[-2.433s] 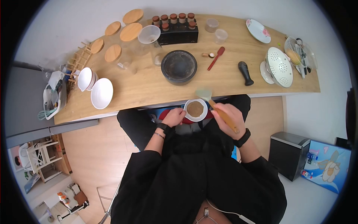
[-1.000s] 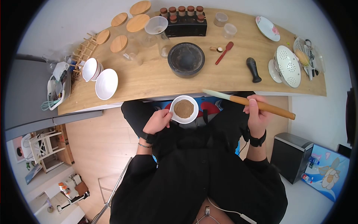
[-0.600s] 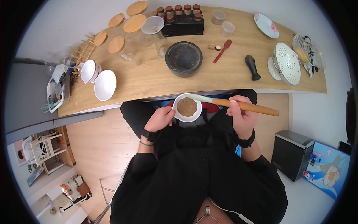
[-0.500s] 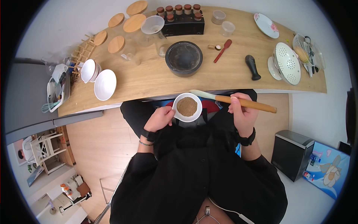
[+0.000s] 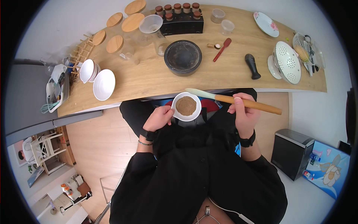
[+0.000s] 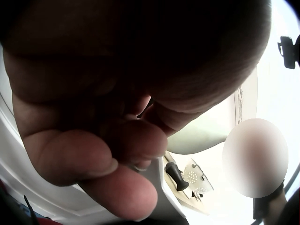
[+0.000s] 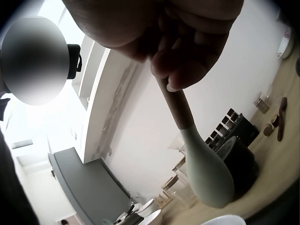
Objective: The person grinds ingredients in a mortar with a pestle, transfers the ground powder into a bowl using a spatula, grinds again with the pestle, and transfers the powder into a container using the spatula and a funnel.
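My left hand (image 5: 158,119) grips the side of a small white bowl (image 5: 198,108) above my lap, just off the counter's front edge. Brown powder (image 5: 186,106) covers the bowl's bottom. My right hand (image 5: 246,117) holds a silicone spatula (image 5: 264,107) by its wooden handle, thumb along the top. Its pale green head reaches left to the bowl's far rim and overlaps it in the head view. In the right wrist view the rounded head (image 7: 208,178) hangs below my fingers. Curled fingers (image 6: 122,192) fill much of the left wrist view and hide their hold.
On the wooden counter (image 5: 141,82) stand a black mortar (image 5: 182,58), a black pestle (image 5: 252,67), a red spatula (image 5: 222,49) and a white colander (image 5: 287,62). White bowls (image 5: 104,85) and lidded jars (image 5: 115,44) are at left. A spice rack (image 5: 182,24) stands behind.
Compared with about a second ago, my right hand has moved left, bringing the spatula's head from beside the bowl to its far rim. The left hand still holds the bowl, slightly further right.
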Demonstrator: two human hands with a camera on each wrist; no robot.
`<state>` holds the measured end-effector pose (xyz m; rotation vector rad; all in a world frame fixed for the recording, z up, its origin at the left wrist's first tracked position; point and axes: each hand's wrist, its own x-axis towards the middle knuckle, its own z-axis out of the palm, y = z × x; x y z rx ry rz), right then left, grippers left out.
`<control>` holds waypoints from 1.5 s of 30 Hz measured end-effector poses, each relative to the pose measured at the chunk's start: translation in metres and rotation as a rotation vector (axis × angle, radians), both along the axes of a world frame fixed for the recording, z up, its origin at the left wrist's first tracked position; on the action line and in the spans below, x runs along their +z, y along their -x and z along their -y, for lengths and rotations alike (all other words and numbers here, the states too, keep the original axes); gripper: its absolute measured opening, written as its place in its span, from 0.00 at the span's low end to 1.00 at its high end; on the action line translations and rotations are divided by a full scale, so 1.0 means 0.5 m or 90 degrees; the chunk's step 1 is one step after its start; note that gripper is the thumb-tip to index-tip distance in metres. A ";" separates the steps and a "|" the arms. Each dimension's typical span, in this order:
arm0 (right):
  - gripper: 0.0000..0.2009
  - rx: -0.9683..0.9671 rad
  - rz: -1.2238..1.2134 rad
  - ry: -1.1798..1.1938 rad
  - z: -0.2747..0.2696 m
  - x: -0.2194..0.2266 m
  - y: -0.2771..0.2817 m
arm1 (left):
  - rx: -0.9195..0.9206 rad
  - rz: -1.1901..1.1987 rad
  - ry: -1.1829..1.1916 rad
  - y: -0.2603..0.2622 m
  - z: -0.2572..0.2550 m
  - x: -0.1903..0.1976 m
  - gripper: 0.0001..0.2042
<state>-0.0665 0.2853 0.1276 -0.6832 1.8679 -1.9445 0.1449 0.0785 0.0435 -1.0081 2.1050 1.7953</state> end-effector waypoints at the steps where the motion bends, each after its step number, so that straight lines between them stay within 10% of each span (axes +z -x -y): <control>1: 0.06 0.009 -0.001 0.008 0.004 -0.005 -0.004 | 0.000 -0.001 0.002 -0.001 0.000 -0.001 0.16; 8: 0.05 -0.012 -0.203 -0.111 -0.012 -0.041 0.019 | -0.009 0.017 0.017 -0.007 0.002 0.004 0.17; 45: 0.05 -0.032 0.061 -0.020 0.004 -0.007 0.003 | 0.004 -0.002 -0.004 -0.007 0.004 -0.003 0.17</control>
